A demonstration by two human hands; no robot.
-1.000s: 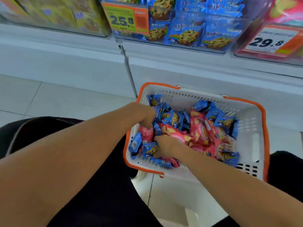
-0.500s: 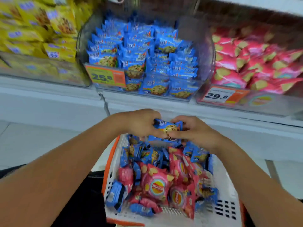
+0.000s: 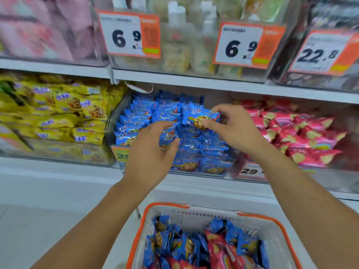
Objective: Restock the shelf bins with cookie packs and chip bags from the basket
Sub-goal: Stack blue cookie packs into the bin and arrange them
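Pinching a blue cookie pack by its edge above the middle shelf bin, the right hand has a light, crinkly, crushable wrapper best taken by its seams, while the left hand hangs loosely spread and empty.

Two bare forearms, no sleeves in view up to the frame's lower edge. No watch, bracelet or glove at either wrist. Left hand and right hand bare, ringless on the visible fingers. Short, unpainted nails where visible.
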